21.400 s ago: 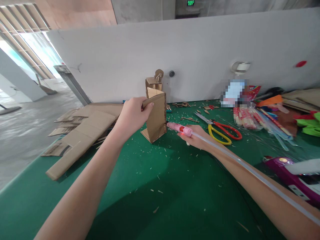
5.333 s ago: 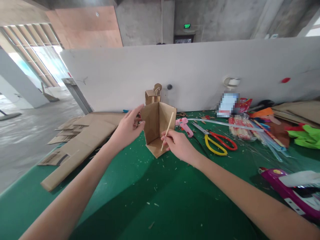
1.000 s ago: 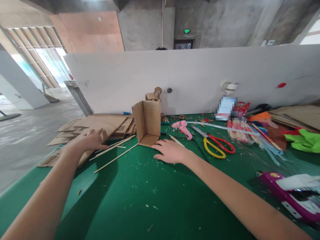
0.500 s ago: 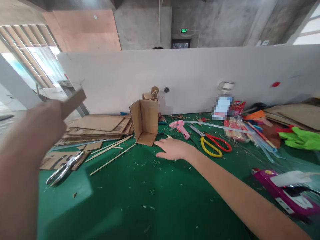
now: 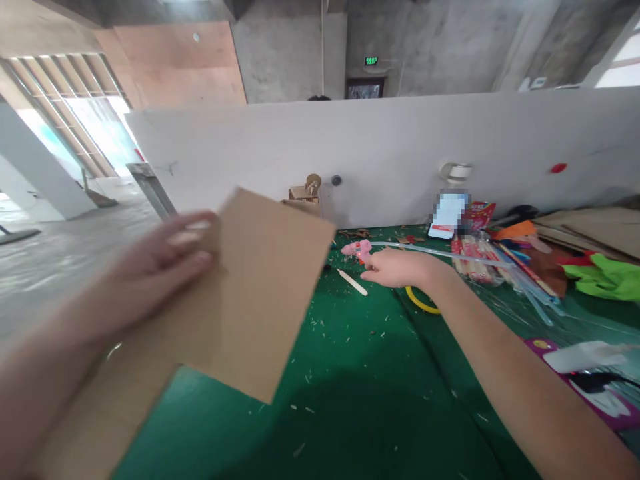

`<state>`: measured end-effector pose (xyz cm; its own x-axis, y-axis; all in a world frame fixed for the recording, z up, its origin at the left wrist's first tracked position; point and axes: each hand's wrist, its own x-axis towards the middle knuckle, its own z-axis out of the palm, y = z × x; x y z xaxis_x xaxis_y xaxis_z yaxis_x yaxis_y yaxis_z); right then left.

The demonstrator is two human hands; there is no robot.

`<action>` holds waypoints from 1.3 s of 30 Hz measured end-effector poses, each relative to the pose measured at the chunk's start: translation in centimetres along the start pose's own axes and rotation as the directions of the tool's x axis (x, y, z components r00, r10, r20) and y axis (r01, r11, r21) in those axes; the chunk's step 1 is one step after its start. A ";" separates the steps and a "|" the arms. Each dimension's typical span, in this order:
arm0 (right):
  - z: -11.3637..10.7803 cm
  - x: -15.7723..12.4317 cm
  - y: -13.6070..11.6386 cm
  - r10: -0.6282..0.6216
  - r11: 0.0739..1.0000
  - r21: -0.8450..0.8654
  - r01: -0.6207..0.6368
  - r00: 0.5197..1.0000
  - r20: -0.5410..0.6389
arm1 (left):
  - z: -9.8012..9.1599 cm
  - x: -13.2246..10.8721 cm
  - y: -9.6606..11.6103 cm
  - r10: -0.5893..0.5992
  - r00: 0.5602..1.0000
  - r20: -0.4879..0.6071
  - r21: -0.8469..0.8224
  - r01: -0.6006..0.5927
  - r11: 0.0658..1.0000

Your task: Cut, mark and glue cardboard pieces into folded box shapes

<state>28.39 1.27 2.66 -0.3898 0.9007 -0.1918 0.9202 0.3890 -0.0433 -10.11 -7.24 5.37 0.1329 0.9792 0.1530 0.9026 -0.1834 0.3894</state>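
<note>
My left hand (image 5: 155,273), blurred by motion, grips a large piece of brown cardboard (image 5: 270,287) by its upper left side. The cardboard is tilted toward me, and a longer part runs down to the lower left. Farther right, my right hand (image 5: 403,268) has its fingers curled around the handle of a pink hot glue gun (image 5: 356,249). Most of that handle is hidden by the hand. A pale pointed stick (image 5: 352,282) lies on the table just left of my right hand. Scissors with a yellow handle (image 5: 421,301) are largely covered by my right wrist.
A white partition (image 5: 240,147) stands behind the green table (image 5: 345,373). A small cardboard model (image 5: 305,191) is by it. At the right are a phone (image 5: 447,217), packaged sticks (image 5: 475,257), green cloth (image 5: 603,277) and a purple power strip (image 5: 613,407).
My left hand has swung the cardboard inward, where it now covers the open cardboard box and the left-side materials. My right hand has moved right, from beside the box to the glue gun.
</note>
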 end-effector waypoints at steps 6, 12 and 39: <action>4.9 0.8 -1.2 0.121 0.992 -0.009 -0.124 0.982 -0.147 | 11.0 -0.1 4.3 0.126 0.981 0.145 0.096 -0.141 0.985; 9.5 1.1 -2.1 0.142 0.988 -0.010 -0.153 0.942 -0.304 | 13.8 -2.7 7.2 0.156 0.982 0.104 0.408 -0.186 0.894; 11.3 -2.5 -0.9 -0.049 0.880 0.385 0.279 0.858 -0.511 | 14.3 -3.2 9.6 0.189 0.958 0.214 0.217 -0.236 0.947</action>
<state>28.93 -3.48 -7.86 -0.3979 0.8528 0.3381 0.7142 0.5193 -0.4693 4.00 -10.90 -4.39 0.3860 0.9221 0.0259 0.9125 -0.3858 0.1359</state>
